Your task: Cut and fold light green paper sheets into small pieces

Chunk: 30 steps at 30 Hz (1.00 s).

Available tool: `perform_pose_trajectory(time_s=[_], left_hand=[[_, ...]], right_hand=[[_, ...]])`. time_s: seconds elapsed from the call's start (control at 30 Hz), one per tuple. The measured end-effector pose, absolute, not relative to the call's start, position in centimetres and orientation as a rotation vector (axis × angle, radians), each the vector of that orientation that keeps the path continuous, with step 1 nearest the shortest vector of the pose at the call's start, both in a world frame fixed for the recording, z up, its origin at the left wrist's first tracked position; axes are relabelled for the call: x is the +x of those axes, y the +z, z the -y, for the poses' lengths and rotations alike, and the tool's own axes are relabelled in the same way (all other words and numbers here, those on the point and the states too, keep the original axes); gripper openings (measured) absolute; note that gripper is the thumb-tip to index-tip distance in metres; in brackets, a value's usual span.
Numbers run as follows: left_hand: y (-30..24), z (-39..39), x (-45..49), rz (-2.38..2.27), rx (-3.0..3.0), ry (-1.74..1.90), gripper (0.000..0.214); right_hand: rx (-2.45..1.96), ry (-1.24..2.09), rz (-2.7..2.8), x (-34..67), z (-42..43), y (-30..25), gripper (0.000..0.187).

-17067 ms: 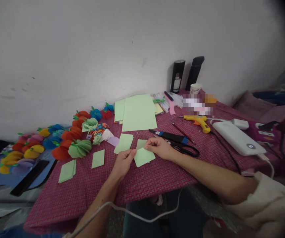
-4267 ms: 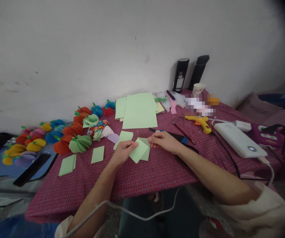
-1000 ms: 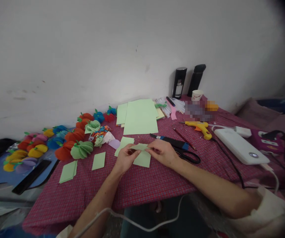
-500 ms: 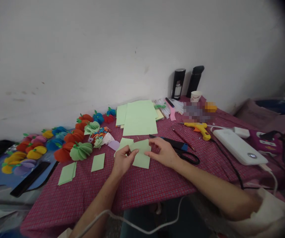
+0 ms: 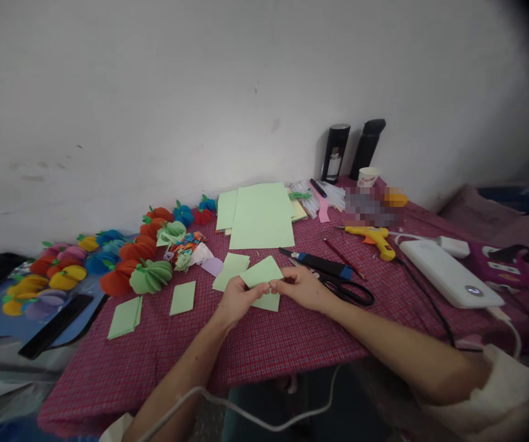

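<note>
A small light green paper piece [image 5: 263,270] is held above the table between both hands. My left hand [image 5: 239,299] pinches its lower left side, and my right hand [image 5: 301,287] pinches the lower right, thumbs nearly touching. Beneath them another green paper piece [image 5: 271,302] lies partly hidden on the cloth. Left of my hands is a pair of overlapping green papers [image 5: 231,268]. Farther left rest a single green card [image 5: 182,298] and a small stack of green cards [image 5: 125,317]. Black-handled scissors [image 5: 349,290] lie just right of my right hand.
Large green sheets [image 5: 264,215] lie at the back. Paper pumpkins [image 5: 151,277] crowd the left beside paper scraps [image 5: 188,248]. On the right are a dark blue-ended cutter [image 5: 324,265], a pencil [image 5: 343,256], a yellow glue gun [image 5: 372,239], a white power bank [image 5: 448,273] and cables.
Both hands have drawn together at the green paper piece. That piece is now raised and tilted, and my right fingers have closed on it. The camera view has shifted slightly.
</note>
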State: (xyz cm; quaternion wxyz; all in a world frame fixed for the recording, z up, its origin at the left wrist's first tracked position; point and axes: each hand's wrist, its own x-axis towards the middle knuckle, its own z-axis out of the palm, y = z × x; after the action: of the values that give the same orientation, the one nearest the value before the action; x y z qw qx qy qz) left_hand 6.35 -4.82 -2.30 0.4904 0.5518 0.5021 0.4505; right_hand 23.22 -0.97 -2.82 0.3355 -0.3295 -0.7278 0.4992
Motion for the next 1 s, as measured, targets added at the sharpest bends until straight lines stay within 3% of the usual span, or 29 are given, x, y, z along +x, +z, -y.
perform_pose_trajectory(time_s=[0.37, 0.57, 1.0], left_hand=[[-2.3, 4.8, 5.8, -1.250, 1.339, 1.053, 0.025], [-2.5, 4.7, 4.9, -1.272, 1.293, 1.095, 0.026], [-2.2, 5.2, 6.3, -1.095, 1.281, 0.997, 0.023]], right_hand=[[-0.902, 1.235, 1.933, 24.1, 0.3, -2.0, 0.026], [-0.982, 1.405, 1.656, 25.2, -0.9, -1.0, 0.025], [-0.773, 1.550, 1.904, 23.2, 0.7, -2.6, 0.024]])
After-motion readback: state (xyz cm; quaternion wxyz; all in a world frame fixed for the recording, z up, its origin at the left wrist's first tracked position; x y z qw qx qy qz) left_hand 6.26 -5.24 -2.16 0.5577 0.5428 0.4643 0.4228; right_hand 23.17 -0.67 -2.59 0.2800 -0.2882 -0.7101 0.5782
